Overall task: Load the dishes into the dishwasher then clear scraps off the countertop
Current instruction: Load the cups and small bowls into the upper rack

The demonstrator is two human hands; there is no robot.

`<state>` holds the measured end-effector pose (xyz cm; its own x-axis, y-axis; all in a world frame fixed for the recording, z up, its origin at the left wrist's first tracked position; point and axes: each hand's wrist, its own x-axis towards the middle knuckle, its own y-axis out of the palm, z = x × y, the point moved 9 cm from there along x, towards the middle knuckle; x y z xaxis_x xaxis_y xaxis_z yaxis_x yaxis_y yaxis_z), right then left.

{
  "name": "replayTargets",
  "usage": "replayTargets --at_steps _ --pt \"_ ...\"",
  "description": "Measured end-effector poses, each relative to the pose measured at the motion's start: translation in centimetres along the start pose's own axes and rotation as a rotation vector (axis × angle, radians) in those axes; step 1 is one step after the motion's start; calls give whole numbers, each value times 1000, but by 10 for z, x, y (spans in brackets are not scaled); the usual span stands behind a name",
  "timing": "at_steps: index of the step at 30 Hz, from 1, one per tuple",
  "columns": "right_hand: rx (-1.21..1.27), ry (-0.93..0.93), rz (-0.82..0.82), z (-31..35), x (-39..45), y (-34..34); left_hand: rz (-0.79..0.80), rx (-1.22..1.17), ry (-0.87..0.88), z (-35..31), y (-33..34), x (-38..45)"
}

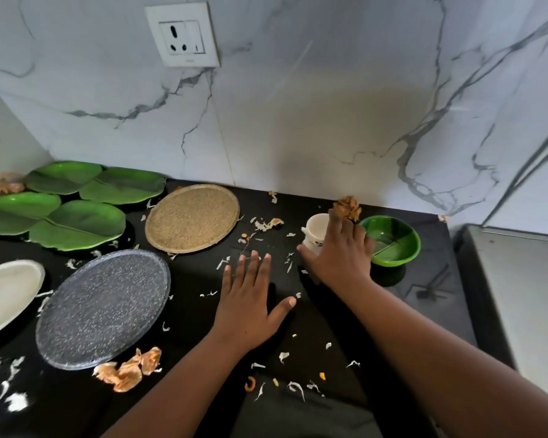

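My left hand (250, 305) lies flat and open on the black countertop (298, 327), fingers spread, holding nothing. My right hand (342, 251) reaches over a white mug (315, 227), its fingers apart and partly covering the mug; whether it grips the mug is unclear. Just right of it stands a green bowl (393, 241). To the left lie a speckled grey plate (105, 308), a woven tan plate (192, 218), two green leaf-shaped plates (60, 221) (108, 181) and a white oval dish (7, 295). Onion peels (128, 369) and small white scraps (285, 355) litter the counter.
A marble wall with a white socket (182, 34) rises behind the counter. A brown peel clump (347, 207) sits by the wall behind the mug. A grey surface (525, 305) adjoins the counter's right edge. More peels (8, 184) lie in the far left corner.
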<state>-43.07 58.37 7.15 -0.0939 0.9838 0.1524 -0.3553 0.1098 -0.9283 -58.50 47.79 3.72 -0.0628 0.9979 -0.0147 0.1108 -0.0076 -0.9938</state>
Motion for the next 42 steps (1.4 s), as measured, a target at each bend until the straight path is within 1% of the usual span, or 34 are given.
replayTargets --at_steps 4,7,9,10,12,14,16,17,18,19,20,21,23,27,30,33,36,39,42 --pt "13 5 -15 3 8 -1 13 -21 -19 2 1 -10" --pt "66 -29 -1 8 -4 -11 -8 -33 -4 3 -2 -22" --pt "157 -52 -11 10 -23 -24 -21 -42 18 0 -3 -26" --pt "249 -43 -6 9 -32 -29 -24 -46 31 -1 -4 -28" --pt "512 31 24 2 -57 -39 -33 -51 70 -7 -8 -34" --pt "797 185 59 -10 -88 -50 -44 -70 125 -13 -13 -43" --pt "1194 389 142 -22 -123 -52 -40 -87 189 -21 -18 -52" --pt "1424 454 204 -22 -143 -54 -36 -98 227 -26 -21 -59" --pt "1631 468 277 -19 -163 -60 -39 -115 263 -31 -24 -66" --pt "1781 443 348 -15 -183 -69 -50 -133 297 -37 -28 -73" --pt "1884 416 386 -14 -202 -77 -57 -144 328 -43 -31 -80" --pt "1964 393 381 -15 -222 -84 -57 -148 369 -52 -32 -89" --pt "2065 413 281 -31 -260 -91 -47 -150 454 -73 -32 -106" --pt "2183 644 100 -69 -336 -82 -31 -182 628 -136 -24 -150" --pt "2232 783 -78 -108 -392 -83 -1 -178 792 -189 -17 -195" --pt "2237 830 -275 -146 -448 -94 28 -144 942 -242 -13 -243" --pt "2221 905 -453 -181 -506 -105 89 -109 1039 -293 2 -286" --pt "2234 921 -598 -217 -571 -119 99 -42 1160 -353 23 -342" --pt "2243 992 -711 -257 -643 -125 117 -66 1237 -409 47 -399"
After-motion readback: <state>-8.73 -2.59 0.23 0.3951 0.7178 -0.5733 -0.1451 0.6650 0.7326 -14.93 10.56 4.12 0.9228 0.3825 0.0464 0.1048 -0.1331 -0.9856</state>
